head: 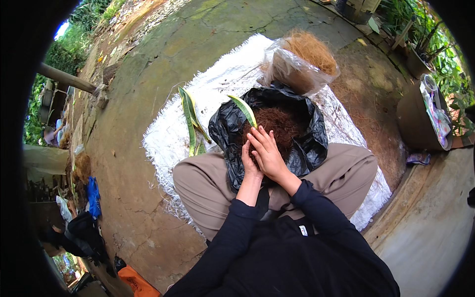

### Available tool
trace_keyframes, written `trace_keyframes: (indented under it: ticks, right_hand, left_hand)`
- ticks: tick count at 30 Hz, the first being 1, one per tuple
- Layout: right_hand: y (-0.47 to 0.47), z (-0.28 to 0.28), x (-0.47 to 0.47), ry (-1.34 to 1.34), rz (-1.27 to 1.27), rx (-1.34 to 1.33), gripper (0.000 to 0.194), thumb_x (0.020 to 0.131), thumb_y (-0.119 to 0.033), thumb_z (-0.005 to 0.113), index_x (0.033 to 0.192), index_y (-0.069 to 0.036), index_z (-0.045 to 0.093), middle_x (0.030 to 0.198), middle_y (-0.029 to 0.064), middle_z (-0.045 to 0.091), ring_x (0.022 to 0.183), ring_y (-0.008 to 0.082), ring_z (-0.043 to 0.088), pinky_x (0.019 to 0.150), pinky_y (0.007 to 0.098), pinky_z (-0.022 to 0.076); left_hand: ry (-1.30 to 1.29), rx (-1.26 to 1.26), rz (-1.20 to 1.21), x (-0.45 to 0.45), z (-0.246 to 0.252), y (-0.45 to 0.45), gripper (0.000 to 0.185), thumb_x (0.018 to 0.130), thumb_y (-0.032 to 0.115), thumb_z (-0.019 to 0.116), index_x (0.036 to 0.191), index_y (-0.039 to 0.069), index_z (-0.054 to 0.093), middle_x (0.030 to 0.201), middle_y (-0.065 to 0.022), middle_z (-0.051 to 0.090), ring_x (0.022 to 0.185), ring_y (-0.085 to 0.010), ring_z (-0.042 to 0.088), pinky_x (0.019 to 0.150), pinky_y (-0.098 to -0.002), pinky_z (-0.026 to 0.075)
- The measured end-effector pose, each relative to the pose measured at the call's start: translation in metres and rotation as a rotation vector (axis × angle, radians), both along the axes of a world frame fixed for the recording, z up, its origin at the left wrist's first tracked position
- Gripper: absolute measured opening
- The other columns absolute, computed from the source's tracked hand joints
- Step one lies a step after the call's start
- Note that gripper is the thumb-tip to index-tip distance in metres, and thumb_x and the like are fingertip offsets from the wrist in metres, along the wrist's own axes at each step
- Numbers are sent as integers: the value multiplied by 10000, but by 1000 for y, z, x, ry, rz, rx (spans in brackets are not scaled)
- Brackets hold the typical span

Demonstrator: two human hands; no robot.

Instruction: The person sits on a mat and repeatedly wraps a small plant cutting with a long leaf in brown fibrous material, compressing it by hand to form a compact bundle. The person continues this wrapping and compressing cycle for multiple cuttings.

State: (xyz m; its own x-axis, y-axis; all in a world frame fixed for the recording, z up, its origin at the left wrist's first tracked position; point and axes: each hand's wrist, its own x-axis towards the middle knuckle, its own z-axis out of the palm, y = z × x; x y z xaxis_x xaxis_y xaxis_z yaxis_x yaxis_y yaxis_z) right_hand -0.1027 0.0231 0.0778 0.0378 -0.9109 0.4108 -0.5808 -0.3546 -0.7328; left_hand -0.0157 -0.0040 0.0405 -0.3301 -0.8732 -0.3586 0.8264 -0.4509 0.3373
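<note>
My left hand (251, 162) and my right hand (269, 154) are cupped together above a black plastic bag (313, 143) in my lap. They press around a clump of dark brown coir-like fibre, mostly covered by my palms and fingers. A variegated snake plant leaf (243, 110) with yellow edges rises beside my fingertips, its lower end hidden at the hands. More loose reddish-brown fibre (276, 122) fills the open bag. To the left, several cut snake plant leaves (190, 118) lie on a white woven sack (167, 137). Dark specks of fibre cling to my fingers.
A clear plastic bag (293, 70) of light brown fibre (311, 48) stands at the sack's far edge. On the right is a dark bucket (417, 115) holding plastic packaging. Other people (79, 234) sit at the left, near a blue bag (93, 198). An orange bag (137, 282) lies lower left.
</note>
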Motion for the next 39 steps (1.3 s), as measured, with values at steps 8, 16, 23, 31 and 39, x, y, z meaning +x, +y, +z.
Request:
trace_keyframes:
  ticks: [8, 16, 23, 31, 39]
  right_hand:
    - [0, 3, 1, -481, -172, -63, 625, 1012, -447, 415, 1476, -32, 363, 1553, 205, 320, 1469, 381, 238, 1192, 499, 103]
    - [8, 5, 1, -183, -180, -156, 506, 823, -196, 671, 1312, -87, 602, 1461, 195, 459, 1373, 383, 413, 1150, 497, 292]
    - [2, 20, -4, -258, -88, -216, 540, 807, -271, 696, 1326, -157, 603, 1483, 191, 437, 1389, 385, 391, 1161, 516, 254]
    - [1, 18, -3, 84, -70, -253, 404, 826, -182, 665, 1229, -200, 672, 1414, 96, 533, 1337, 340, 463, 1081, 520, 368]
    - [-3, 14, -3, -598, -263, -250, 601, 905, -360, 624, 1415, -77, 479, 1561, 227, 296, 1446, 393, 283, 1168, 485, 214]
  left_hand:
    - [77, -88, -23, 3, 34, 2, 865, 904, 674, 438, 1472, 29, 352, 1486, -169, 421, 1349, -332, 430, 1145, -458, 318]
    - [128, -98, -100, -8, 7, 3, 676, 974, 507, 412, 1437, 14, 408, 1447, -181, 458, 1315, -303, 465, 1125, -414, 346]
    - [67, -155, -65, 4, 20, 1, 644, 987, 510, 387, 1437, 51, 432, 1465, -134, 459, 1349, -295, 425, 1128, -424, 337]
    - [66, -92, -46, 3, 13, 4, 655, 978, 526, 406, 1429, 52, 440, 1424, -139, 498, 1298, -288, 477, 1104, -411, 367]
    - [-198, -79, 25, -13, 55, 1, 539, 1012, 467, 361, 1356, 73, 493, 1350, -110, 555, 1202, -261, 558, 1031, -405, 440]
